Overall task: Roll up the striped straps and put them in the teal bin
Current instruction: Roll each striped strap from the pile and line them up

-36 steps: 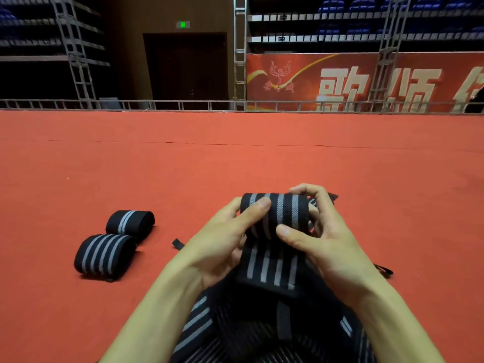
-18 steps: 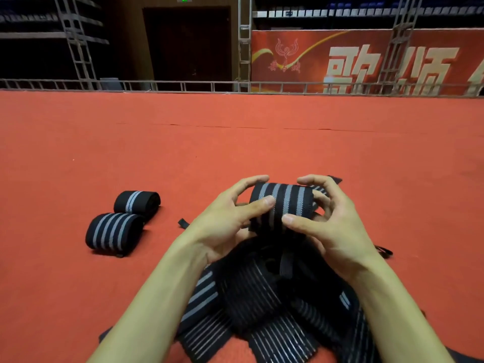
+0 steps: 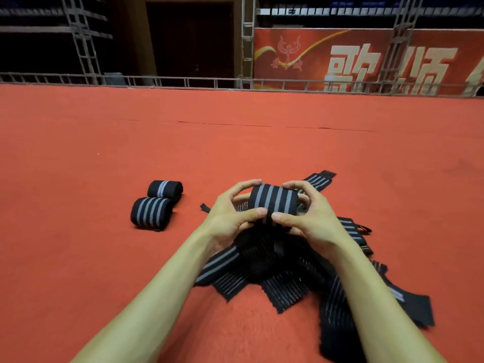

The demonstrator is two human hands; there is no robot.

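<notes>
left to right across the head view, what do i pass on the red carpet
four-stripe finished roll → left hand → held strap roll → right hand. Left out, since they overlap these: smaller roll, loose strap pile.

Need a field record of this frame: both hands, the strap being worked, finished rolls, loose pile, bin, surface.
left hand: grips the left end of the roll, thumb on its near side
right hand: grips the right end of the roll
roll: black with grey stripes, held above the pile
finished rolls: two, close together on the carpet, left of the hands
pile: unrolled striped straps, under and right of the hands
teal bin: not in view
carpet: red
</notes>
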